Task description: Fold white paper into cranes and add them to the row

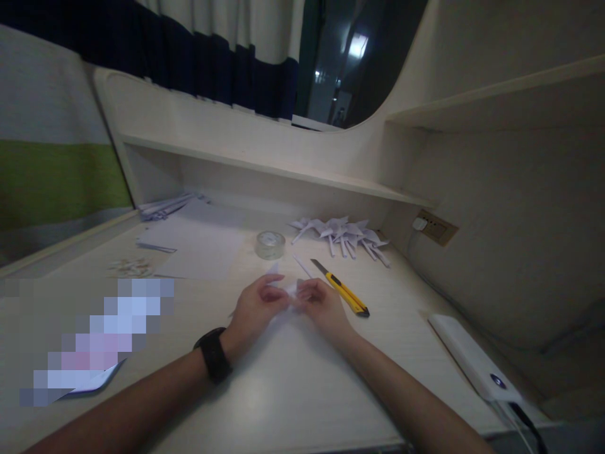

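Head view: left hand, a watch on its wrist, is curled with fingertips pinching the paper. That small white folded piece lies on the desk between both hands. Right hand pinches its other side, fingers bent. Tape sits beyond the hands; a knife lies just right of the right hand.

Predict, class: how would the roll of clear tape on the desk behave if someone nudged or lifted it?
The tape roll lies flat on the desk, so a nudge would probably slide it, not roll it. It looks small and hollow, so likely light. Stood on edge, its round shape would probably roll toward the yellow utility knife.
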`<state>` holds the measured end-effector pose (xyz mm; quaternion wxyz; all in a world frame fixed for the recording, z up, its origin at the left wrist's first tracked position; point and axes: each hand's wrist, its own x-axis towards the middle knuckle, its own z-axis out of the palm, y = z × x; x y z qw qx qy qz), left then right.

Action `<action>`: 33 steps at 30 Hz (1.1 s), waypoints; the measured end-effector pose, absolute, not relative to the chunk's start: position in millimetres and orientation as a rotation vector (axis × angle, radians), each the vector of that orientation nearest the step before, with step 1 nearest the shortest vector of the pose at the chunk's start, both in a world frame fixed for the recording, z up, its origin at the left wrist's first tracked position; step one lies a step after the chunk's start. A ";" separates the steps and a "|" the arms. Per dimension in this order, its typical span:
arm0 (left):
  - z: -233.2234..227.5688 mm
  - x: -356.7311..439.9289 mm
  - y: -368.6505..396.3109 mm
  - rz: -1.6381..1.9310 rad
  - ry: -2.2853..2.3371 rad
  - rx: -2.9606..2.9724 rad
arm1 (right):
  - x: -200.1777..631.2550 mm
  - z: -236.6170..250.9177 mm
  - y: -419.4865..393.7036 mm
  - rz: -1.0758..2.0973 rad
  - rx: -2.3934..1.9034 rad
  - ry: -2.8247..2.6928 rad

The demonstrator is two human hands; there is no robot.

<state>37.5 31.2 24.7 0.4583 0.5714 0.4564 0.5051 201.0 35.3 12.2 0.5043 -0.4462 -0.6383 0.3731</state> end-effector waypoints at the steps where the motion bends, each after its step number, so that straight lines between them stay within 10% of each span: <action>1: 25.9 37.4 31.0 1.236 1.131 1.418 | 201.0 12.5 34.8 0.876 -1.073 -1.555; 28: 60.1 7.7 30.2 1.329 1.697 2.105 | 203.1 12.5 40.0 1.049 -0.972 -1.267; 33: 58.4 -15.3 50.7 0.872 1.553 2.365 | 205.9 8.5 43.9 1.072 -0.959 -1.165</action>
